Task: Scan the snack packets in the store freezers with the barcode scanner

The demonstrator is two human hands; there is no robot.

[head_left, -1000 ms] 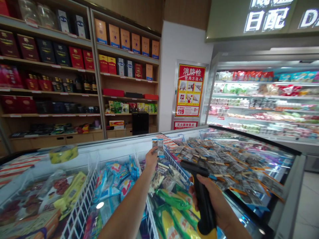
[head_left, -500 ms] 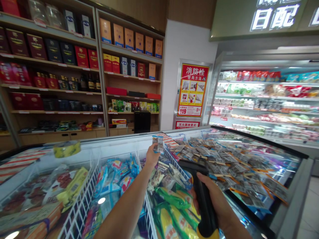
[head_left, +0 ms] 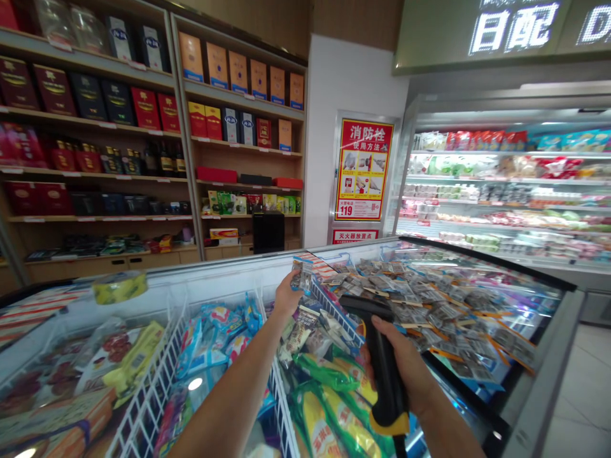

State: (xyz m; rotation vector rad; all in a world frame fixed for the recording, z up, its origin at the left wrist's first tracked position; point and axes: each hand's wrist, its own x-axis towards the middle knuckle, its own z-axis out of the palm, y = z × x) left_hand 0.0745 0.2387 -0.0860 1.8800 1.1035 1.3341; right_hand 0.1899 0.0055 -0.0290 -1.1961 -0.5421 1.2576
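Note:
My left hand (head_left: 287,294) reaches out over the freezer, its fingers closed on a small price tag card (head_left: 301,276) with a blue edge. In my right hand (head_left: 401,350) is a black and yellow barcode scanner (head_left: 383,362), gripped by its handle, its head toward the card. Below both hands, a white wire basket holds wrapped ice creams (head_left: 301,332) and green and yellow corn-shaped packs (head_left: 334,413). Many more price tag cards (head_left: 429,299) lie in a loose heap on the freezer's glass to the right.
White wire dividers (head_left: 162,362) split the freezer; blue packs (head_left: 210,337) fill the middle section. A roll of yellow tape (head_left: 119,287) sits at the left on the rim. Shelves of boxes (head_left: 238,70) and a lit chiller (head_left: 501,191) stand behind.
The view has turned slightly to the right. The scanner is a little more upright, and its cable now shows below the handle. Both hands keep hold of the same things.

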